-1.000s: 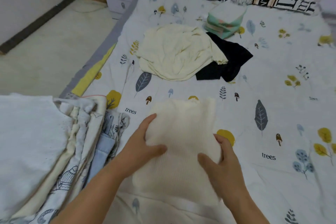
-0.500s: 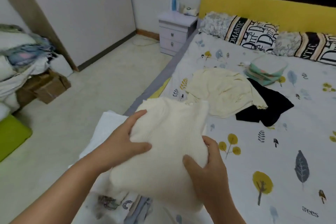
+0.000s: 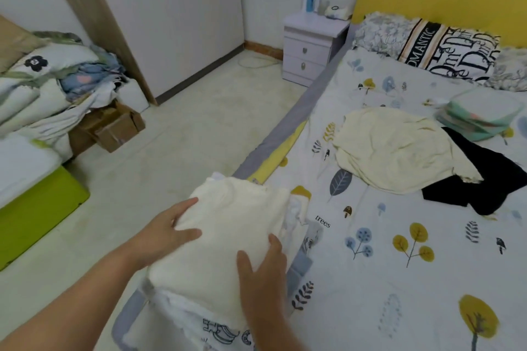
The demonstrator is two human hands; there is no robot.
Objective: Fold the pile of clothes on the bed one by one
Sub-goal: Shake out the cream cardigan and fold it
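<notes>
Hands meet on a folded cream knit garment at about 6 o'clock in the head view, where it lies on top of a stack of folded clothes at the near left edge of the bed. The left hand holds the garment's left side, thumb on top and fingers wrapped along the far edge. The right hand lies on the near right corner, thumb on the top surface and fingers bent over the right edge, so both hands grip the knit. Printed fabric and a pale blue piece show at the stack's edges beneath it.

Toward 2 o'clock on the leaf-patterned sheet, an unfolded pale yellow garment lies crumpled, overlapping a black garment at its right. Beyond them, near 1 o'clock, sits a folded mint-and-white bundle, with lettered pillows along the yellow headboard. At 12 o'clock a lilac nightstand stands beside the bed. Heaped bedding on cardboard boxes fills the 9 to 10 o'clock side.
</notes>
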